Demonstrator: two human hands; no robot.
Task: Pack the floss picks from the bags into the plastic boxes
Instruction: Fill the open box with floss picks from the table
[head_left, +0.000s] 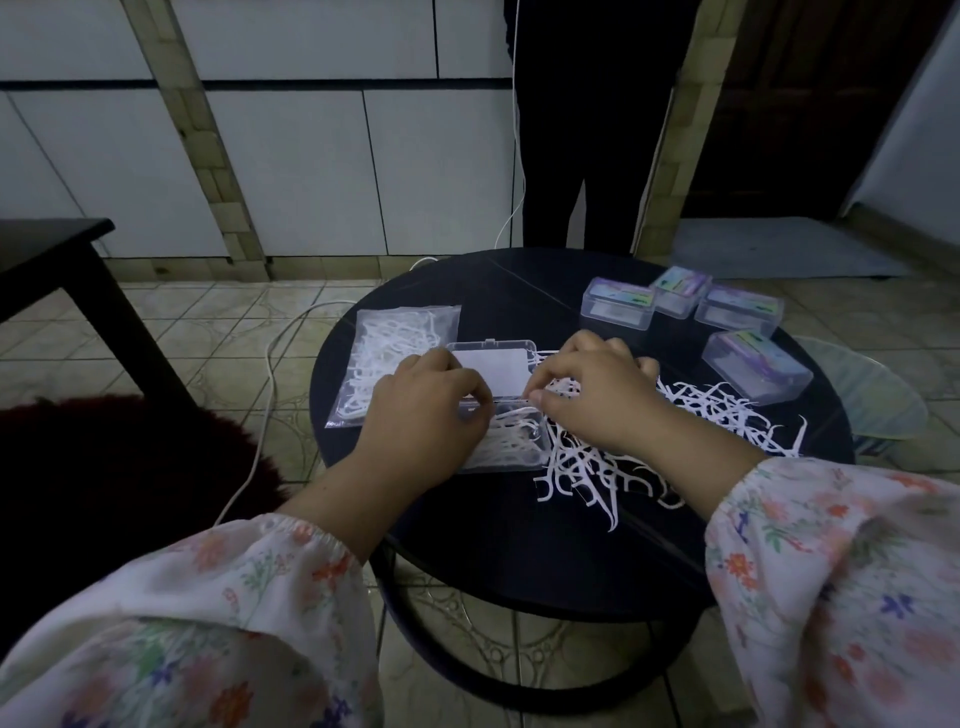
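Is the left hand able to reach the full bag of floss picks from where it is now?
Probably yes. The left hand rests on the open box, and the bag lies flat just beside it on the table, with nothing between them.

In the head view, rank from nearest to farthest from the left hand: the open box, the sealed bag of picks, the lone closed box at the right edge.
From the left hand:
1. Open box, under it.
2. Sealed bag, just beyond on its left.
3. Lone closed box, far right.
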